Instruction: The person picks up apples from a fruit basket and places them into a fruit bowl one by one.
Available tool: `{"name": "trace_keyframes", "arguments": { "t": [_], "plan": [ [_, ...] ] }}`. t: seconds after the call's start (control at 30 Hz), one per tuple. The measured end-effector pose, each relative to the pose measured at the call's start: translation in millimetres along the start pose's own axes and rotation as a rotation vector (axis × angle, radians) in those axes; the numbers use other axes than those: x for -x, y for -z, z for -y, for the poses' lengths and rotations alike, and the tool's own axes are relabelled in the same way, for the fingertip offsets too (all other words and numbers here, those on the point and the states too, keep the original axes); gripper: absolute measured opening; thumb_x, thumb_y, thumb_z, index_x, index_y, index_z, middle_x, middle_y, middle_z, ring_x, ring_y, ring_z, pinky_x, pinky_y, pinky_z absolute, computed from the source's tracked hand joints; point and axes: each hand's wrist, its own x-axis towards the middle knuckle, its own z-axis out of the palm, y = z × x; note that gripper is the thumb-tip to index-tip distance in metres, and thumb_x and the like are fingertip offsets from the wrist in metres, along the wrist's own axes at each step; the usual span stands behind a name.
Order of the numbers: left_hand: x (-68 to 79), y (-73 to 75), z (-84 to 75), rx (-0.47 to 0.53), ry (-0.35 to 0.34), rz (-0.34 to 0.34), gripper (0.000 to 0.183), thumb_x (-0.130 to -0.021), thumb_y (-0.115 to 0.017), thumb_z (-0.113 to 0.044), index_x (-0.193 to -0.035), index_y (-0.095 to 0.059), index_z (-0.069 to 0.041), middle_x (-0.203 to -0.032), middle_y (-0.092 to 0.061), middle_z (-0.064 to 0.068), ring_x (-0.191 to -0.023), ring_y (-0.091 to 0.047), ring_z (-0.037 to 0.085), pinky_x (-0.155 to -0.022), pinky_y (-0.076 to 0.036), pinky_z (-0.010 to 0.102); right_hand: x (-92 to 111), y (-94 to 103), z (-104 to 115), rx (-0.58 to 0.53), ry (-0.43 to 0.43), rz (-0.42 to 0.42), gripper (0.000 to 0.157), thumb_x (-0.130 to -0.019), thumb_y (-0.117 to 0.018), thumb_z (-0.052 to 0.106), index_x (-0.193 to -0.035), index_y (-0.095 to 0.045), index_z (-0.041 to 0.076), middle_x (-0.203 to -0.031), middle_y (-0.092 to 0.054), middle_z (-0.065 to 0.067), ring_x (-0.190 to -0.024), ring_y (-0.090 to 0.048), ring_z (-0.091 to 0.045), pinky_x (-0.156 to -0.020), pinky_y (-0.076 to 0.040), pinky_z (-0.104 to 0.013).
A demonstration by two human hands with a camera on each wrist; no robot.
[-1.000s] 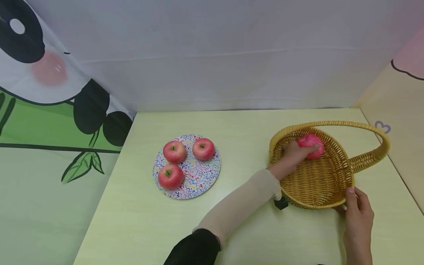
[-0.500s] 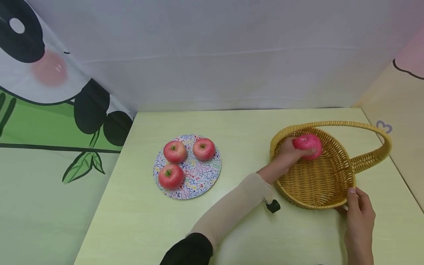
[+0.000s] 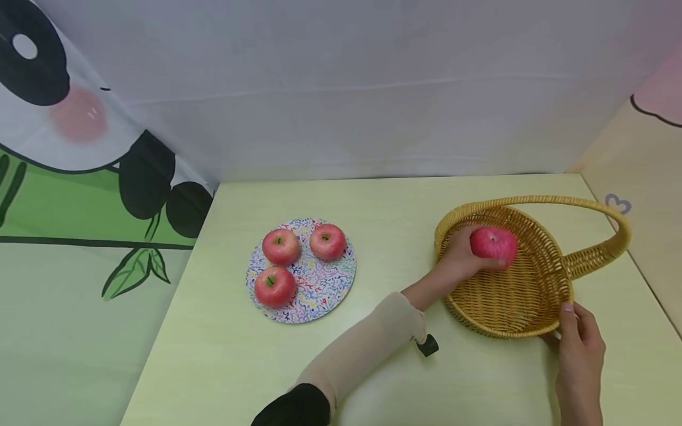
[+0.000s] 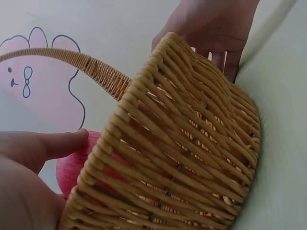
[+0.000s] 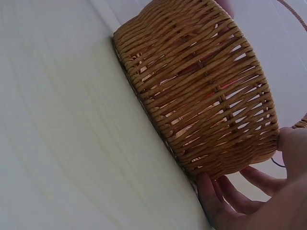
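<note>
My left hand (image 3: 459,255) grips a round pinkish-red fruit (image 3: 494,246) over the left inside of a tan wicker basket (image 3: 511,299). Thumb and fingers are on either side of the fruit. In the left wrist view the fruit (image 4: 72,167) shows beside the basket rim, partly hidden by the weave. On the near right, my right hand (image 3: 579,361) holds the basket, thumb at the rim. The right wrist view has this hand (image 5: 273,201) with its fingers curled under the basket's side. The basket's tall loop handle (image 3: 597,254) leans over to the right.
To the left, a round patterned plate (image 3: 325,293) bears three red apples (image 3: 274,287). Both stand on a pale table (image 3: 224,367). A white cloth backdrop (image 3: 373,130) rises behind the table, and printed panels (image 3: 149,266) flank it.
My left hand has drawn back a little to the left and toward me, bringing the fruit with it. The fruit has turned in the fingers. My right hand keeps its hold on the basket.
</note>
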Motion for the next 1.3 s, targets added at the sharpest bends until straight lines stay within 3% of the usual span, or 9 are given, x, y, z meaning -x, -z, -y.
{"name": "trace_keyframes", "arguments": {
  "t": [0.23, 0.67, 1.0, 1.17, 1.3],
  "plan": [
    [8.8, 6.7, 3.8, -0.269, -0.134, 0.057, 0.083, -0.082, -0.090, -0.023, -0.152, -0.047, -0.021, -0.153, -0.048, -0.002, -0.131, -0.057, 0.012, -0.098, -0.056, 0.025, 0, -0.4, 0, 0.005, 0.006, -0.009, 0.029, -0.104, -0.060, 0.042, -0.128, -0.064, 0.026, -0.113, -0.060, 0.018, -0.105, -0.053, 0.001, -0.071, -0.045, -0.005],
    [23.9, 21.6, 3.7, -0.458, -0.299, 0.136, 0.086, -0.087, -0.087, -0.026, -0.159, -0.041, -0.024, -0.160, -0.047, -0.001, -0.142, -0.053, 0.015, -0.108, -0.053, 0.031, 0, -2.2, 3, -0.008, 0.003, 0.012, 0.032, -0.105, -0.059, 0.042, -0.132, -0.063, 0.025, -0.117, -0.059, 0.017, -0.109, -0.053, 0.001, -0.073, -0.047, -0.004],
    [28.9, 32.6, 10.5, -0.508, -0.411, 0.227, 0.090, -0.088, -0.086, -0.028, -0.162, -0.036, -0.024, -0.163, -0.045, -0.004, -0.152, -0.042, 0.013, -0.118, -0.044, 0.029, 0, -1.2, 0, 0.011, 0.003, 0.002, 0.031, -0.105, -0.059, 0.044, -0.130, -0.062, 0.026, -0.117, -0.058, 0.016, -0.111, -0.051, 0.001, -0.080, -0.043, -0.008],
    [37.0, 42.4, 12.9, -0.469, -0.443, 0.288, 0.090, -0.088, -0.085, -0.028, -0.163, -0.035, -0.025, -0.165, -0.042, -0.005, -0.153, -0.039, 0.011, -0.117, -0.044, 0.027, 0, -0.4, -1, 0.027, -0.002, -0.001, 0.033, -0.104, -0.058, 0.047, -0.131, -0.062, 0.028, -0.116, -0.057, 0.018, -0.111, -0.050, 0.002, -0.083, -0.041, -0.010],
    [48.1, 52.9, 14.6, -0.424, -0.457, 0.347, 0.089, -0.088, -0.086, -0.028, -0.162, -0.036, -0.028, -0.165, -0.041, -0.006, -0.153, -0.038, 0.010, -0.115, -0.046, 0.027, 1, -0.9, 0, 0.006, 0.002, -0.003, 0.032, -0.104, -0.059, 0.044, -0.130, -0.062, 0.027, -0.116, -0.058, 0.017, -0.109, -0.052, 0.001, -0.078, -0.044, -0.006]
  ]
}}
